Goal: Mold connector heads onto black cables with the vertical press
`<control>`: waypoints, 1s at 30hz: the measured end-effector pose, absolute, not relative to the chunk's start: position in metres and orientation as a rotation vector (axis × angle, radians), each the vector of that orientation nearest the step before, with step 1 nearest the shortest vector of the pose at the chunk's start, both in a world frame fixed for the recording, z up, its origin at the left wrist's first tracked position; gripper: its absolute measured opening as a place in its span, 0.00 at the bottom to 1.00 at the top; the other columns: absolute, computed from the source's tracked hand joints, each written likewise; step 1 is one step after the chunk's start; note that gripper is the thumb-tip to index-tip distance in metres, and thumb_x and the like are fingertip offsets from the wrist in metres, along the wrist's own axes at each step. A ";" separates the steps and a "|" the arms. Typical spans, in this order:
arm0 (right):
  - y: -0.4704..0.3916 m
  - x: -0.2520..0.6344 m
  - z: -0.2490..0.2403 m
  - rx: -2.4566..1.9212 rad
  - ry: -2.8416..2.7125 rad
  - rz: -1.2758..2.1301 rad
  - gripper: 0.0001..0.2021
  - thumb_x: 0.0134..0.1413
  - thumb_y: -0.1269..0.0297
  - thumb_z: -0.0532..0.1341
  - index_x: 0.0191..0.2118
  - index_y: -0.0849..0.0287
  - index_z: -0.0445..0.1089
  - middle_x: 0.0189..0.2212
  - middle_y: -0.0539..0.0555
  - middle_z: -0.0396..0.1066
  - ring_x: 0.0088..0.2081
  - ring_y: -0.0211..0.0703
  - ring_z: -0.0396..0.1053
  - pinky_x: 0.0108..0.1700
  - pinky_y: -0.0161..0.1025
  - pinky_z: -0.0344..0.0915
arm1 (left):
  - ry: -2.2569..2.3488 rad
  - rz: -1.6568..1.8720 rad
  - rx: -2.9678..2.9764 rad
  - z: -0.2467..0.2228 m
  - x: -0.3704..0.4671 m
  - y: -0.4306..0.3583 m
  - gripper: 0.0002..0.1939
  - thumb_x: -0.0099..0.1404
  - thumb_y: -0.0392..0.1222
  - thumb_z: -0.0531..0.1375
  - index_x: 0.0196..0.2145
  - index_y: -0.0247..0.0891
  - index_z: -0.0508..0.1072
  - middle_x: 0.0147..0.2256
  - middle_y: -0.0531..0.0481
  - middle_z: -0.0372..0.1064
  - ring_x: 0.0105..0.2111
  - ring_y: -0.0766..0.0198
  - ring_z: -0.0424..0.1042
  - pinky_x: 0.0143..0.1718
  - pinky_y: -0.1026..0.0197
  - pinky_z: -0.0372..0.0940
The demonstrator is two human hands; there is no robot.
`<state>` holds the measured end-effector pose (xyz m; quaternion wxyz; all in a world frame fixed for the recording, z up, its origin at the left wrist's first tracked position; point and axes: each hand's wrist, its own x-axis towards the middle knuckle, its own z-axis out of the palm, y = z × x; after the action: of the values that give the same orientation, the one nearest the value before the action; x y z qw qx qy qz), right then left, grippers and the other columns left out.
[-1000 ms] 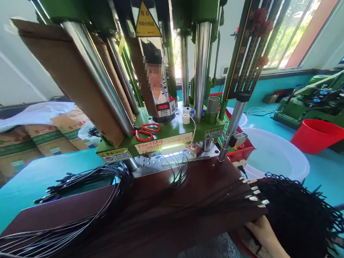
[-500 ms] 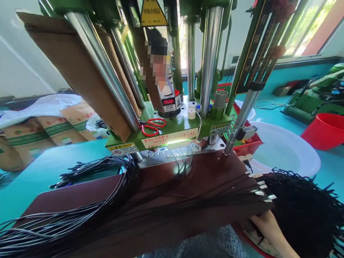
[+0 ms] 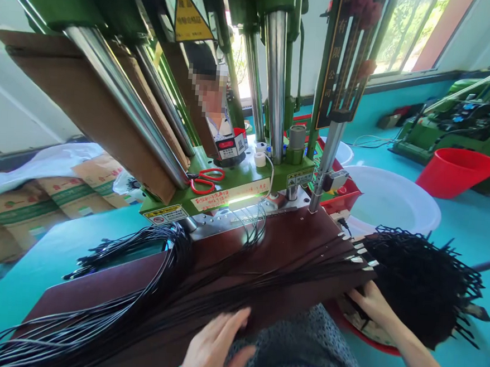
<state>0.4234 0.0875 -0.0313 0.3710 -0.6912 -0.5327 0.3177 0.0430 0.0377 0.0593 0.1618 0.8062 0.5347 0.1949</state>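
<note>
My left hand (image 3: 219, 346) is over the near edge of the brown work board (image 3: 283, 231), its thumb apart from the other fingers and nothing in it. At the board's right end, my right hand (image 3: 369, 301) reaches below the edge; its fingertips are hidden, so its grip cannot be made out. Black cables (image 3: 136, 304) lie in a thick bundle across the left of the board. Thin dark cables with silvery ends (image 3: 357, 259) run to the right edge, just above my right hand. A few cables (image 3: 254, 226) enter the machine.
A green press (image 3: 245, 186) stands behind the board, with red-handled scissors (image 3: 205, 181) on it. Beyond it is a person (image 3: 219, 123). Right of the board are a black heap (image 3: 414, 285), a white tub (image 3: 390, 199) and a red bucket (image 3: 459, 170). Paper sacks (image 3: 29, 202) lie left.
My left hand has come into view from the bottom edge, over the board. My right hand stays at the board's right end. The whole view has shifted somewhat.
</note>
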 end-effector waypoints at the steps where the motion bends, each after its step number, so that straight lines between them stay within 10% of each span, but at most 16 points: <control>1: 0.088 0.423 -0.031 -1.782 -1.401 0.786 0.21 0.37 0.54 0.58 0.38 0.63 0.67 0.41 0.62 0.69 0.45 0.57 0.65 0.48 0.49 0.60 | 1.423 0.531 2.464 0.066 0.060 0.055 0.22 0.58 0.48 0.56 0.50 0.41 0.65 0.44 0.44 0.69 0.45 0.57 0.67 0.48 0.57 0.62; 10: 0.063 0.429 -0.014 -1.739 -1.742 0.581 0.29 0.44 0.65 0.53 0.55 0.69 0.56 0.54 0.65 0.57 0.56 0.54 0.54 0.57 0.52 0.50 | 1.219 -0.072 2.600 0.088 0.115 0.140 0.09 0.60 0.37 0.53 0.39 0.34 0.68 0.35 0.45 0.69 0.37 0.58 0.68 0.39 0.58 0.62; 23: 0.034 0.408 0.058 -1.646 -2.030 0.777 0.23 0.46 0.69 0.57 0.51 0.53 0.65 0.44 0.56 0.69 0.44 0.49 0.66 0.47 0.41 0.62 | 1.321 0.784 2.321 0.112 0.082 0.151 0.11 0.60 0.46 0.54 0.35 0.38 0.73 0.30 0.49 0.69 0.31 0.65 0.68 0.34 0.66 0.62; 30: 0.057 0.338 0.085 -0.945 -1.630 1.578 0.21 0.51 0.61 0.58 0.52 0.52 0.62 0.41 0.55 0.71 0.42 0.46 0.67 0.45 0.44 0.62 | 1.176 0.573 1.700 0.123 0.077 0.145 0.16 0.60 0.51 0.52 0.24 0.35 0.64 0.16 0.59 0.54 0.14 0.75 0.53 0.15 0.70 0.49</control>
<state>0.3377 0.0568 0.0855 0.3352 -0.3624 -0.6249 0.6048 0.0768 0.1445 0.1226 0.4781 0.6961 0.4815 0.2347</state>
